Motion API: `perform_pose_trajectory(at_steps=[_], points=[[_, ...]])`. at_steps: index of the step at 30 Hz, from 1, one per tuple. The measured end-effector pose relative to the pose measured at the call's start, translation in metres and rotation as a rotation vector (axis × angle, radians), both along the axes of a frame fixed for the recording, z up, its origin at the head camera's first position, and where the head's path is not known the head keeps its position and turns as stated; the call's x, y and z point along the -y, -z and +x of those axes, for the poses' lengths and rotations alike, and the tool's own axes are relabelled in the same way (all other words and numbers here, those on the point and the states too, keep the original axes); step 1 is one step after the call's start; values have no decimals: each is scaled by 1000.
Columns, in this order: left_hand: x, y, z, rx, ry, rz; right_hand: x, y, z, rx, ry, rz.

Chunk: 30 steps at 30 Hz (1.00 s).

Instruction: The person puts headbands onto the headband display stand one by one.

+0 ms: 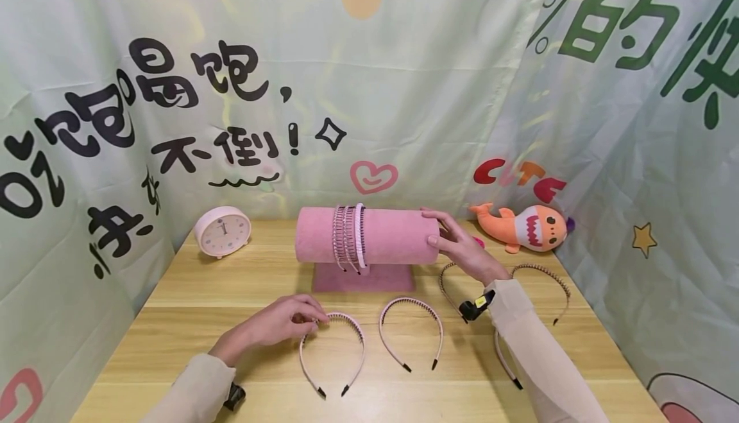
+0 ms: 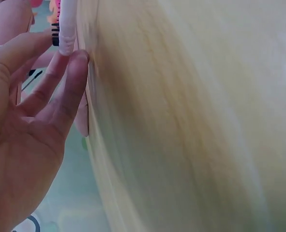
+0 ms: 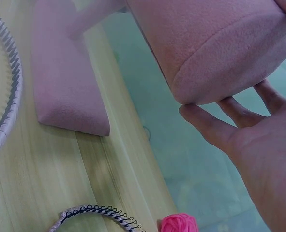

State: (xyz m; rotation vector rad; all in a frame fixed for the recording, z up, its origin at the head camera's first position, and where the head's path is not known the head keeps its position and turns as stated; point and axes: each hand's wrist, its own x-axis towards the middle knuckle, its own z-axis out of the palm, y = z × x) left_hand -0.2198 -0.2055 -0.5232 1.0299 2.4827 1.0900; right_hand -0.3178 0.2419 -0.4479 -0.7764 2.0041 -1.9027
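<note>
My left hand (image 1: 276,321) pinches the upper left of a pale pink headband (image 1: 363,345) with dark comb teeth, lying on the table; the left wrist view shows thumb and fingertips at the band (image 2: 68,29). A pink plush headband stand (image 1: 398,235) stands behind it. Several headbands (image 1: 360,237) hang round the stand's roll, left of its middle. At the roll's right end, my right hand (image 1: 466,251) holds on, thumb at the front and fingers at the back. The right wrist view shows its fingertips touching the roll's end face (image 3: 234,60).
A second pale pink headband (image 1: 410,300) lies right of the first. More headbands, one brownish (image 1: 559,280), lie around and under the right forearm. A pink clock (image 1: 222,232) stands back left, an orange plush shark (image 1: 531,227) back right. Printed curtains (image 1: 369,121) enclose the wooden table (image 1: 260,371).
</note>
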Motion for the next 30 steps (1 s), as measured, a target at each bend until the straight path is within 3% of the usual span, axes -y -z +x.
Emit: perform_pose_trajectory(at_steps=[6, 13, 20, 30], points=[[4, -5, 2, 74, -31, -9, 0, 0, 0, 0, -4, 2], [9, -8, 4, 247, -56, 29, 0, 0, 1, 3, 2, 13], [13, -7, 4, 322, -97, 84, 1, 0, 2, 4, 4, 16], [18, -10, 6, 395, -49, 116, 1, -1, 2, 10, 4, 7]])
